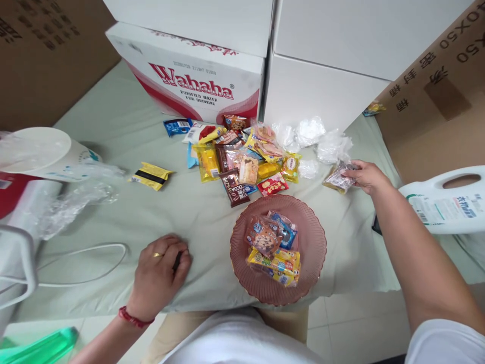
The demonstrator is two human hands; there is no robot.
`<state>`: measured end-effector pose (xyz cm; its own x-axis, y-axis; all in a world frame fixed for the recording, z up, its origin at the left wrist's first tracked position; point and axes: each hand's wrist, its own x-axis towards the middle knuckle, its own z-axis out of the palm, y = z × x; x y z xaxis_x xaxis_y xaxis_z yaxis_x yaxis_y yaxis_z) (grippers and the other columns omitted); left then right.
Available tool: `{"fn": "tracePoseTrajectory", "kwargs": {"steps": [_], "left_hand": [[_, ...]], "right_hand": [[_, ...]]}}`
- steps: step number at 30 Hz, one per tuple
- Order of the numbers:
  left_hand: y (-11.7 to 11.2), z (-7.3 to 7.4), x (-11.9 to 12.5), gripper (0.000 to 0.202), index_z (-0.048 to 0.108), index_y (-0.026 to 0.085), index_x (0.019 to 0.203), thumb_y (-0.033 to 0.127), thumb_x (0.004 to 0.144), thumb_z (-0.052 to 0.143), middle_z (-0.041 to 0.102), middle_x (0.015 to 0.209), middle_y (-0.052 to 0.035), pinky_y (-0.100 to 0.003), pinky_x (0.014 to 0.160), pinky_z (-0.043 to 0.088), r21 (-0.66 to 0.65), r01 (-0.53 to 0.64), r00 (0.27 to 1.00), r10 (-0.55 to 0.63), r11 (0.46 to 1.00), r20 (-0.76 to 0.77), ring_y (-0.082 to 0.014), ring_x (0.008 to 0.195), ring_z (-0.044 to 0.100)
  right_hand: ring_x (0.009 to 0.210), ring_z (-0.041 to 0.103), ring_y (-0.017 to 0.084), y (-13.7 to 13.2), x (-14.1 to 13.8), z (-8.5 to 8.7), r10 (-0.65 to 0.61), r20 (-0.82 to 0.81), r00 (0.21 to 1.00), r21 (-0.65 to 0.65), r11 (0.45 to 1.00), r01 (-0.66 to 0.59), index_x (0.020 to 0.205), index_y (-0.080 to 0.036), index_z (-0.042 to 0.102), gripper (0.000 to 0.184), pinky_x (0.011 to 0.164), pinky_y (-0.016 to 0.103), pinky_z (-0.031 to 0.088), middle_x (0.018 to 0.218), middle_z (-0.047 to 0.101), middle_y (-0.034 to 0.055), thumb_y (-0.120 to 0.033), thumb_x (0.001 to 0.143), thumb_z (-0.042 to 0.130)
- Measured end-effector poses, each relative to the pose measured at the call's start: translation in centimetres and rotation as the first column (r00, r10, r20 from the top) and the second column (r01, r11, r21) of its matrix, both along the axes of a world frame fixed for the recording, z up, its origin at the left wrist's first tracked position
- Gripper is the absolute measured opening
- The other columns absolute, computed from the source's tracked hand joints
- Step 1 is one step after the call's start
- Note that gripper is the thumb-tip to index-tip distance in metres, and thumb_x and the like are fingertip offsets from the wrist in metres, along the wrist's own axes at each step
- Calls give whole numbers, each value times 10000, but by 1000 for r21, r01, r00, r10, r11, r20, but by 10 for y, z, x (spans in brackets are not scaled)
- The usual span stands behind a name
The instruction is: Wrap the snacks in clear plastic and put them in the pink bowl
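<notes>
My left hand [161, 268] rests closed on the cloth-covered table, left of the pink scalloped bowl [314, 242]. A small black thing [177, 260] shows between its thumb and fingers; its kind is hard to make out. Out to the right, my right hand [366, 177] grips a clear-wrapped snack packet [338, 178] with brownish contents, beside several white plastic-wrapped bundles [333, 145]. Inside the bowl lie a chocolate-chip cookie packet [264, 237], a blue packet [284, 231] and yellow snack packets [278, 265]. Behind it spreads a pile of wrapped snacks [248, 168].
A yellow packet with a black band [150, 176] lies alone at left, near a white tub [41, 151] and crumpled clear plastic [76, 202]. White cartons [189, 81] stand behind. A white detergent bottle [447, 202] lies at right, near a brown cardboard box [428, 121].
</notes>
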<state>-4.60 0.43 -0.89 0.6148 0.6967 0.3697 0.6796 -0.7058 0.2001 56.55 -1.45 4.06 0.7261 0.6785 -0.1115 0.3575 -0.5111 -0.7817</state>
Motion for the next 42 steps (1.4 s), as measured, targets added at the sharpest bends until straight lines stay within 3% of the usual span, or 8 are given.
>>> {"fn": "tracePoseTrajectory", "kwargs": {"steps": [3,7,19,24,30,34,37,42], "left_hand": [[0,0,1,36,602,198,919,180,924,572,684,953,-123,-463,877,513,23,5,1000,-6,1000,13,-327,1017,672],[1,0,2,41,613,195,906,185,922,577,688,935,-121,-467,888,513,43,4,1000,-5,999,24,-331,1013,677],[-1,-5,2,77,636,187,915,197,931,561,694,956,-120,-452,916,513,25,-3,999,2,1000,47,-319,1028,670],[-2,-4,3,78,624,185,921,198,935,548,684,969,-122,-450,905,511,28,-1,999,0,1000,49,-314,1022,657],[-3,-3,5,119,623,189,916,216,951,512,675,996,-120,-431,903,507,6,-26,999,25,1000,31,-293,1009,639],[-5,-1,6,160,635,179,915,212,959,484,672,1011,-130,-433,890,500,-31,-31,1000,31,999,-2,-298,996,624],[-6,0,6,171,644,174,917,206,956,481,671,1030,-137,-438,892,489,-45,-40,999,40,998,3,-307,1009,619],[-5,-1,7,195,655,161,908,207,956,472,665,1015,-144,-443,870,481,-42,-28,1000,28,999,-4,-314,985,605]], "right_hand": [[730,640,188,-9,-14,0,-25,228,973,-99,994,48,1090,-166,761,329,712,354,551,974,699,78,-275,781,745],[1070,576,255,-23,-34,-1,111,699,706,-154,988,-3,1013,-185,806,227,930,366,458,1196,660,114,-272,887,640],[1118,568,288,-37,-65,6,597,701,390,-553,800,-231,1218,-74,689,390,992,364,427,1213,663,196,-199,943,443],[1246,460,386,-41,-87,1,535,708,460,-551,827,-113,1388,-38,558,656,977,463,440,1462,521,255,-530,957,507],[1210,515,350,-35,-71,-17,370,745,555,-415,909,-50,1316,-39,572,540,1062,498,379,1345,599,266,-378,897,581],[1069,632,318,-54,-60,10,106,673,732,-172,985,15,1236,-121,638,429,1020,506,449,1157,699,194,-338,870,587],[975,681,266,-82,-88,48,-69,394,917,166,986,3,1360,-209,566,568,899,454,550,1133,707,116,-477,866,646],[887,704,204,-117,-194,70,201,-237,951,294,947,-127,1260,-283,585,498,736,348,598,1121,719,55,-614,894,648]]}}
